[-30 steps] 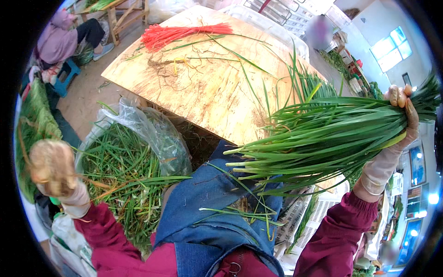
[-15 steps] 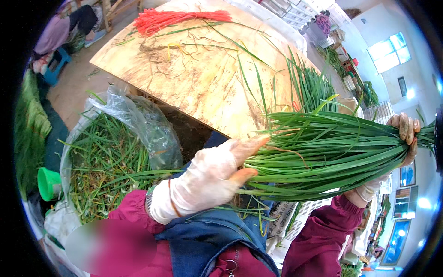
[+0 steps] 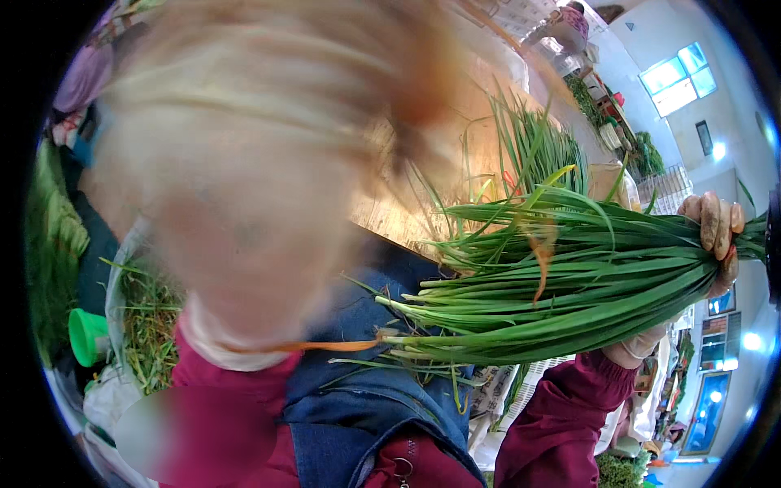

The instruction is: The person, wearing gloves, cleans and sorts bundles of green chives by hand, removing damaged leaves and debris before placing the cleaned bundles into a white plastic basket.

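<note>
A thick bunch of chives (image 3: 561, 281), long flat green leaves with pale stem ends toward the left, lies across in front of me. My right hand (image 3: 716, 236), in a soiled light glove, is closed round its leafy end at the far right. My left hand (image 3: 244, 154), gloved in white, is raised close to the camera and smeared by motion; its fingers cannot be made out. From that wrist an orange-brown strip (image 3: 325, 346) stretches to the stem ends. A withered brownish leaf (image 3: 540, 264) hangs over the bunch.
More chives (image 3: 537, 146) lie on the wooden table (image 3: 390, 215) beyond. A clear bag of leaf scraps (image 3: 146, 313) stands at left, beside a green container (image 3: 86, 337). A blue apron (image 3: 366, 415) covers my lap. A person (image 3: 565, 28) is in the far background.
My left hand has left the stem ends and swung up and left toward the camera, hiding much of the table. The bunch stays in my right hand; its stems now spread looser.
</note>
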Demonstrator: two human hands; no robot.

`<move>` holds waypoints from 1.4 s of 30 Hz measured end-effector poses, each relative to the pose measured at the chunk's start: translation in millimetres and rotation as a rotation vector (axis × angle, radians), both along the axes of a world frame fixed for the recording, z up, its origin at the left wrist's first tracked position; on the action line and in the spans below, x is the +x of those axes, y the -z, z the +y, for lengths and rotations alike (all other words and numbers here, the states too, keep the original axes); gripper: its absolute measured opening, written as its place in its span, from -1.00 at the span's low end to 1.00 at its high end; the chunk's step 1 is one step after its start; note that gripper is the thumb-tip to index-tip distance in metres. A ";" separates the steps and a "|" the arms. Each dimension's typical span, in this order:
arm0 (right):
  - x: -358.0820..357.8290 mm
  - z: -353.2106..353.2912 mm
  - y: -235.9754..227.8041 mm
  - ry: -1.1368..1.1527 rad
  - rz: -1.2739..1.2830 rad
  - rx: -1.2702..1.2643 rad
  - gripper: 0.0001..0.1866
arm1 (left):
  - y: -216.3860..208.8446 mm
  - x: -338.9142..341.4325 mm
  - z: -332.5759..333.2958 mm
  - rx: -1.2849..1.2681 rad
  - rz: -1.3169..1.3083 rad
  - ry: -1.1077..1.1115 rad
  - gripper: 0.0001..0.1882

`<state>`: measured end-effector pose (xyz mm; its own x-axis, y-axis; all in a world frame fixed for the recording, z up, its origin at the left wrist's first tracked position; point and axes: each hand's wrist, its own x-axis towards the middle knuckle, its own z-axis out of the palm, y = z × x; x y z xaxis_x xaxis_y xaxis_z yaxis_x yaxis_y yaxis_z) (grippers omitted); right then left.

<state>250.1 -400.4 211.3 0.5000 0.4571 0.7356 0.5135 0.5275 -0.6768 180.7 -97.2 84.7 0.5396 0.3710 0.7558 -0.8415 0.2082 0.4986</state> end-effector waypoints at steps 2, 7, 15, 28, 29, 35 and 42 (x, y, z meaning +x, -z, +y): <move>4.0 4.1 -4.8 -0.071 -0.015 0.027 -0.78 | -27.4 -44.9 94.4 0.541 0.010 -0.761 -0.70; 6.6 -9.1 6.7 -0.027 0.011 0.039 -0.78 | 53.0 -98.7 185.1 0.181 0.845 -0.642 -0.67; 9.3 -29.1 0.6 -0.043 0.021 0.065 -0.79 | 87.4 -101.2 42.0 1.080 0.731 -0.335 -0.73; -9.3 -52.7 -4.0 0.089 0.022 -0.132 -0.70 | 72.8 -47.1 -68.4 0.191 1.161 0.639 -0.82; -14.2 -56.2 -8.8 0.140 0.006 -0.153 -0.69 | 44.5 -47.0 -59.3 0.127 1.151 0.721 -0.85; -4.8 -59.6 -8.4 0.134 -0.038 -0.158 -0.77 | -0.9 -71.3 53.9 -0.229 0.094 0.803 -0.68; -7.8 -47.8 0.3 0.109 -0.012 -0.076 -0.73 | 120.6 -135.8 187.5 1.132 1.098 -1.024 -0.87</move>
<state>242.3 -448.1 211.0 0.5413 0.4549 0.7072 0.5730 0.4160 -0.7061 44.9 90.3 -36.0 0.8122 0.4596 0.3592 0.3365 -0.8722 0.3550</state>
